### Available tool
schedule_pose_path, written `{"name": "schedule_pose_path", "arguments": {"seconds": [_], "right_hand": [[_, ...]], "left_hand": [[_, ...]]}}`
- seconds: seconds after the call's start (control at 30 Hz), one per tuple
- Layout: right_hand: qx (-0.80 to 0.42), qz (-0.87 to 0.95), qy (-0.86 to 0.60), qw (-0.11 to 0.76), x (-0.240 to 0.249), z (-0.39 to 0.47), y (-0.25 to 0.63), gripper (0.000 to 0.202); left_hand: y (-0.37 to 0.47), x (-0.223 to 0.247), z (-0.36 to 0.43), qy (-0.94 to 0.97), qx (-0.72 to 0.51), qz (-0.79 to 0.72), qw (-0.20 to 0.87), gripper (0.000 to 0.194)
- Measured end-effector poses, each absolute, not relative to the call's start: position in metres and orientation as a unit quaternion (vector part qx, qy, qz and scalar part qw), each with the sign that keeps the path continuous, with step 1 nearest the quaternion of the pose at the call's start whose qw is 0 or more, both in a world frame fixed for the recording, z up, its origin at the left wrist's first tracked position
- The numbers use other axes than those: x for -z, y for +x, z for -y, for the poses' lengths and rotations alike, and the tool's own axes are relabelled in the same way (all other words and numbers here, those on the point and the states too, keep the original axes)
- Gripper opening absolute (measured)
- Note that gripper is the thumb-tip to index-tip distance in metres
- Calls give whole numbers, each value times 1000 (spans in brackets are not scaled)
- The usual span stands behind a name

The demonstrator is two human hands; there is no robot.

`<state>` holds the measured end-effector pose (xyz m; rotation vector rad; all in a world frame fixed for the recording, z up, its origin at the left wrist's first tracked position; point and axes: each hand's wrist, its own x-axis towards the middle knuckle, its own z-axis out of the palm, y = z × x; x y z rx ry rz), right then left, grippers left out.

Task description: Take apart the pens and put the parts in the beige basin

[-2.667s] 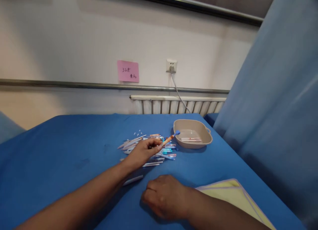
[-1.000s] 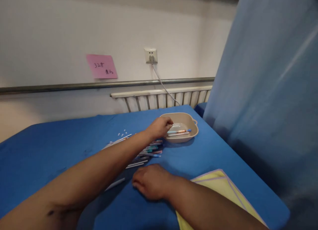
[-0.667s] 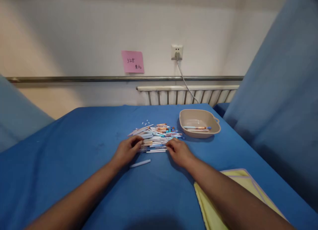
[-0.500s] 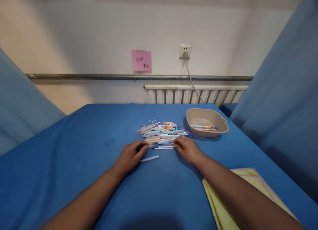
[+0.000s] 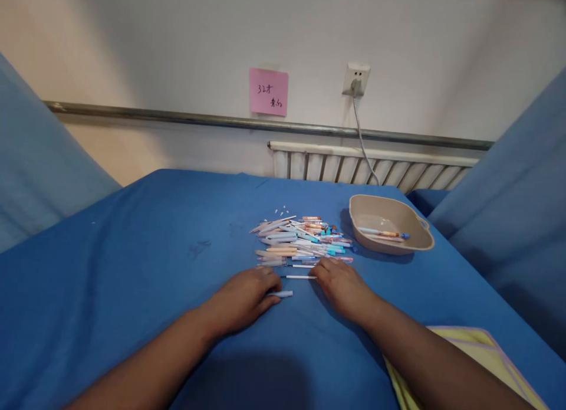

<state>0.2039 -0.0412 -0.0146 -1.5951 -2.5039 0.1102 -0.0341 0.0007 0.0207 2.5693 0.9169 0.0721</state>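
Note:
My left hand curls around a pale blue pen barrel, whose end sticks out past the thumb; the rest is hidden under the fingers. Between my two hands lies a thin white pen refill. Its right end is pinched in the fingertips of my right hand, and its dark left end reaches close to my left fingers. Just beyond both hands is a pile of pens and pen parts, with pale barrels on the left and clear, orange and turquoise pieces on the right.
A beige basket with a few pens inside stands right of the pile. A folded yellow cloth lies under my right forearm. Small white tips are scattered behind the pile. Blue curtains hang at both sides.
Both hands have drawn back from the pile toward me. The white refill has come away from the pile with my right hand. My left fingers now close around the pale blue barrel.

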Motion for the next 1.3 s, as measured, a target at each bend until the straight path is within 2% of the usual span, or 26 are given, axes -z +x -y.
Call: {"name": "schedule_pose_path", "arguments": {"seconds": [0.17, 0.4, 0.53, 0.67, 0.93, 1.07, 1.17, 1.3], "right_hand": [[-41, 837, -543, 64, 12, 47, 205, 21], [-119, 809, -558, 142, 13, 52, 210, 13], [-169, 788, -559, 193, 18, 52, 210, 9], [-207, 767, -560, 237, 24, 49, 211, 9], [-257, 700, -569, 347, 31, 45, 210, 13], [-298, 645, -573, 407, 31, 43, 211, 21], [-326, 611, -566, 447, 30, 42, 212, 26], [-369, 596, -547, 457, 27, 43, 209, 28]], "left_hand": [[-37, -26, -3, 904, -31, -342, 254, 24], [-57, -26, -25, 835, -138, -402, 350, 29], [-56, -24, -24, 821, -163, -469, 282, 25], [-41, -14, -12, 832, -107, -511, 188, 28], [-30, 0, -7, 862, -107, -460, 184, 19], [-30, -1, -9, 839, -166, -453, 252, 22], [-30, 1, -14, 787, -218, -449, 364, 24], [-30, 1, -17, 678, -263, -442, 525, 25]]}}
